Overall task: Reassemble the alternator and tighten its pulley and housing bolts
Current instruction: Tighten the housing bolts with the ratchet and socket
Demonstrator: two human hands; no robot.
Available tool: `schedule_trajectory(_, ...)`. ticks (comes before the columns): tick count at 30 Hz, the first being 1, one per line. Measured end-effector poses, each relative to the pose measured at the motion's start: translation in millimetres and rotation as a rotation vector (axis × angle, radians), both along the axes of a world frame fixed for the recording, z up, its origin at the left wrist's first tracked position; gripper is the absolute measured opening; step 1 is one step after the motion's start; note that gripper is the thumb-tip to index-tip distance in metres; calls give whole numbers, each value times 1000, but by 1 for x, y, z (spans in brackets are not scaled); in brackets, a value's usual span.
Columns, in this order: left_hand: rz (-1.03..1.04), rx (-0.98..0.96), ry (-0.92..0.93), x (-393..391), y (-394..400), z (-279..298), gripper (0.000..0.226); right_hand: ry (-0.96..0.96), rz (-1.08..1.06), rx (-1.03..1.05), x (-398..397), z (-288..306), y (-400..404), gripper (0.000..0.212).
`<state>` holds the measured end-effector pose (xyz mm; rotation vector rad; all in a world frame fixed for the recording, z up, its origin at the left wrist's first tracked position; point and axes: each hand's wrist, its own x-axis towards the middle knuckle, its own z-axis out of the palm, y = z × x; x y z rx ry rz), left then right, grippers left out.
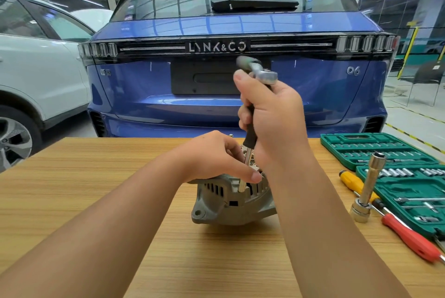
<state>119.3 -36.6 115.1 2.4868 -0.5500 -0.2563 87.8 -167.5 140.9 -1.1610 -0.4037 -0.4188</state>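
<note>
A grey cast alternator [224, 199] sits on the wooden table [120, 177], near its middle. My left hand [216, 155] rests on top of the housing, fingers curled over its upper edge. A long extension bar [248, 160] with a black grip stands upright, its lower end set into the housing rim. My right hand [272, 119] grips that bar around the black section. A ratchet [260, 70] sits on the bar's top, its head chrome and its handle blurred toward the upper left.
At the right lie an open green socket set [385, 153], a standing long socket on a drive [368, 184], a yellow-handled screwdriver [354, 183] and a red-handled one [409, 237]. A blue car [216, 20] stands just behind the table, a white car [36, 69] at left.
</note>
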Motion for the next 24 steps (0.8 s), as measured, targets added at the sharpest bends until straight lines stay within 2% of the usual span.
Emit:
schedule_trajectory(2,6,-21,-9,1,1,0,52,14,138,20,1,1,-4,11)
schedule_trajectory(4,1,-19,-14,3,2,0,55,-42,208,56,1,-2,-1,29)
schedule_trajectory(7,7,5,-22,5,1,-1,63,-247,79,-62,1,-9,10,43)
schedule_trajectory(9,-8,15,-38,7,2,-2,60,-299,88,-105,1,-11,15,51)
schedule_trajectory(12,-41,23,-60,7,2,-3,48,-273,201,-67,1,-13,13,58)
schedule_trajectory(16,-36,19,-56,4,1,-2,51,-211,394,55,1,-12,8,39)
schedule_trajectory(19,-31,13,-48,3,0,-1,59,-159,359,50,4,-11,5,39)
schedule_trajectory(24,-44,9,-27,0,0,1,59,-45,349,67,-1,-4,4,59)
